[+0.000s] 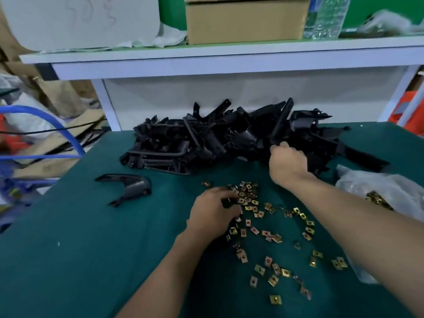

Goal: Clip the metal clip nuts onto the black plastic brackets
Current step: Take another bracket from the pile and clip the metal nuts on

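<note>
A big heap of black plastic brackets [206,143] lies at the back of the green table. My right hand [288,165] reaches into the heap's right side and grips a long black bracket [281,121] that stands tilted upward. Brass-coloured metal clip nuts [250,200] are scattered over the table's middle. My left hand [212,213] rests curled among the clip nuts with something small and dark under its fingers; whether it holds a clip nut is hidden. One black bracket [128,188] lies alone to the left.
A clear plastic bag [380,191] with more clip nuts sits at the right edge. A white shelf [229,58] with a cardboard box [245,21] and a water bottle [325,17] stands behind the green table [80,260]. Blue tubing and clutter are off the left edge.
</note>
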A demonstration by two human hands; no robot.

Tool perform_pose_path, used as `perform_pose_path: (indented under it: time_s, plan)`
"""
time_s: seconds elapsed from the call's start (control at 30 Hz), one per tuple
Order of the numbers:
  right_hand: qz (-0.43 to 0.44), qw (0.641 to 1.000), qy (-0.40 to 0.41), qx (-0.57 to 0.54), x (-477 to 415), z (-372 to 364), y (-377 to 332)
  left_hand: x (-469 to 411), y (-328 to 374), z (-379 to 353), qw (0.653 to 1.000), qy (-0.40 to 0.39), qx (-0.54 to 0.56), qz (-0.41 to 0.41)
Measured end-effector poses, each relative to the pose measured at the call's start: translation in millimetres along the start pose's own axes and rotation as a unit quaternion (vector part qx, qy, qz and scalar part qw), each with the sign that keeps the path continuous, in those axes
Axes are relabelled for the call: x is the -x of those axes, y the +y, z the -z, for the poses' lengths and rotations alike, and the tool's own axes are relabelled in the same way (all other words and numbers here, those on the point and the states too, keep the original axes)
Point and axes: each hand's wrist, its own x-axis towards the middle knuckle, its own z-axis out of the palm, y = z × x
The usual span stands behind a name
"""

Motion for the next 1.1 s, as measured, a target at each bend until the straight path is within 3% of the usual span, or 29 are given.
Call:
perform_pose_path:
  time_s: [0.13,0.23,0.3,0.37,0.47,0.6,0.63,0.67,0.7,0.77,0.87,1.03,1.1]
  plan:
    - [0.011,0.994,0.094,-0.055,3.7,18.2,2.4,4.6,6.1,-6.4,0.998,0.058,-0.031,-0.009]
    - [-0.042,0.951,0.143,-0.269,17.0,39.0,9.4,8.0,9.2,-8.6,0.996,0.076,-0.047,-0.003]
    - [-0.081,0.853,0.124,-0.501,30.8,50.1,14.6,9.4,9.2,-7.1,0.997,0.064,-0.039,-0.002]
    - [-0.087,0.748,0.111,-0.649,56.4,56.5,18.0,12.9,6.8,-3.2,0.999,0.024,-0.032,-0.01]
    - [-0.059,0.677,0.149,-0.718,92.7,55.7,20.7,25.8,2.1,2.4,0.998,-0.044,-0.04,-0.02]
    - [-0.064,0.465,0.069,-0.88,113.8,58.4,24.5,44.4,0.1,2.0,0.999,-0.002,-0.031,-0.032]
    - [-0.075,0.431,0.038,-0.898,115.3,60.2,26.1,47.5,0.8,3.1,0.999,0.016,-0.022,-0.018]
    - [-0.086,0.421,0.005,-0.903,116.3,61.1,27.7,50.0,1.2,4.3,0.999,0.029,-0.015,-0.001]
    - [-0.096,0.433,-0.034,-0.896,117.2,62.2,27.5,51.6,1.1,5.8,0.999,0.04,-0.012,0.014]
    - [-0.102,0.493,-0.121,-0.856,118.4,58.5,22.9,52.6,0.4,9.1,0.998,0.056,-0.01,0.038]
    - [-0.091,0.632,-0.202,-0.743,123.1,42.3,8.1,51.8,-2.1,10.8,0.993,0.078,0.034,0.077]
    - [-0.074,0.886,-0.066,-0.453,136.8,28.0,2.0,52.1,-1.9,6.3,0.981,0.145,0.1,0.083]
    - [-0.039,0.952,0.009,-0.302,151.8,33.7,0.5,50.6,-2.2,7.0,0.977,0.165,0.11,0.078]
